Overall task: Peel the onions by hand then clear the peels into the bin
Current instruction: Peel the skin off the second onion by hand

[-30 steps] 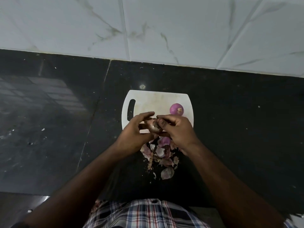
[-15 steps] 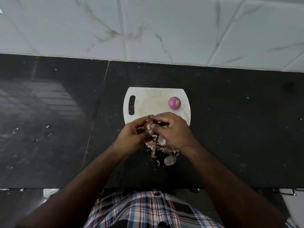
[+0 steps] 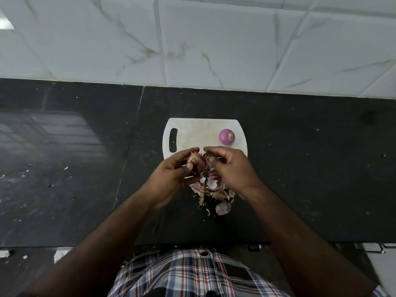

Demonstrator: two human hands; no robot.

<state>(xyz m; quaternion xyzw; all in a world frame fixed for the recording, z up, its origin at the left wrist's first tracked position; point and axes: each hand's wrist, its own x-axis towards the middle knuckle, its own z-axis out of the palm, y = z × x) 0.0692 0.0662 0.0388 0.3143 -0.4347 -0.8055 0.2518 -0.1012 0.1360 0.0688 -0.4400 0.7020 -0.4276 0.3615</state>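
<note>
A: Okay, step?
B: Peeling. Left hand grips the half-skinned onion; right hand, touching it, pinches a strip of skin.
A: Rest?
B: Peels lie below both hands, peeled onion beyond the right on the board. Next, probably tear the strip off. No bin visible.
</note>
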